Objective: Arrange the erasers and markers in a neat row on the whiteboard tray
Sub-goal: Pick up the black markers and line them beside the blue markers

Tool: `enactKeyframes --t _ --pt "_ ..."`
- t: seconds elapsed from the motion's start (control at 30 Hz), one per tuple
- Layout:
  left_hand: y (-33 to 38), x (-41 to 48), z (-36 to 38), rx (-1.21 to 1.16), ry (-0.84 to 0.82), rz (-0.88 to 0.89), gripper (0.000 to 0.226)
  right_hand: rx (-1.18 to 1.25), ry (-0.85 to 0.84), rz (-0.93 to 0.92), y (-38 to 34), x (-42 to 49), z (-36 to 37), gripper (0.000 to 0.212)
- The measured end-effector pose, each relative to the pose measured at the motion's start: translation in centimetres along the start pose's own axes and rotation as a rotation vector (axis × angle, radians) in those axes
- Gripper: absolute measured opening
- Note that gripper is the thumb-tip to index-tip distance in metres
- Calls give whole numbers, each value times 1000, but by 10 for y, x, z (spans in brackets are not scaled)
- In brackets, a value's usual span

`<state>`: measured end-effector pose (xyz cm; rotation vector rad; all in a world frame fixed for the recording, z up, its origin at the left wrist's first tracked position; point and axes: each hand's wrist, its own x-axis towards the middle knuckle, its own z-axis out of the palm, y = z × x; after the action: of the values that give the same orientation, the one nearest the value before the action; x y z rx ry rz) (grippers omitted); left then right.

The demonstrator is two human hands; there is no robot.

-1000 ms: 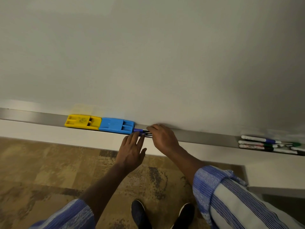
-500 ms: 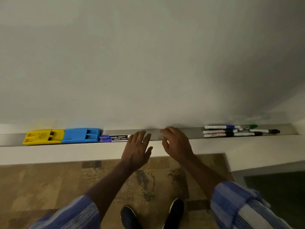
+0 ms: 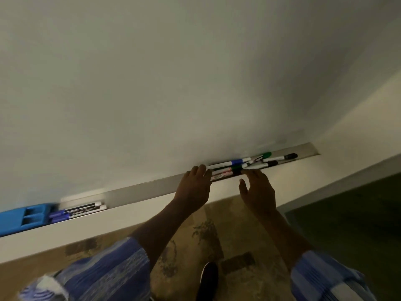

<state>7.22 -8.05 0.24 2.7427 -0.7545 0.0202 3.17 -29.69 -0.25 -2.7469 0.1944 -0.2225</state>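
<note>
**Both hands at the marker pile**

We see the left hand (image 3: pixel 193 187) at the near end of the loose markers (image 3: pixel 243 165), fingers spread and touching the tips, nothing gripped. The right hand (image 3: pixel 258 190) hovers just beside it, open, thumb apart, fingertips at the pile (contact we cannot tell). The markers lie crossed at the right end of the whiteboard tray (image 3: pixel 147 187). Far left, the blue eraser (image 3: pixel 23 218) sits with two purple-capped markers (image 3: pixel 80 210) touching its end, well apart from the hands.
</note>
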Motion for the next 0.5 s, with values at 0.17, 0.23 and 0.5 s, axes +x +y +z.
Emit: enactKeyframes --t 0.17,0.23,0.5 --pt "22 45 9 81 -76 37 37 50 0 99 31 14 -7 37" --pt "30 55 13 105 -102 31 35 76 6 117 37 19 -9 38" --pt "45 68 26 175 -123 -35 23 133 -25 115 55 34 -13 37"
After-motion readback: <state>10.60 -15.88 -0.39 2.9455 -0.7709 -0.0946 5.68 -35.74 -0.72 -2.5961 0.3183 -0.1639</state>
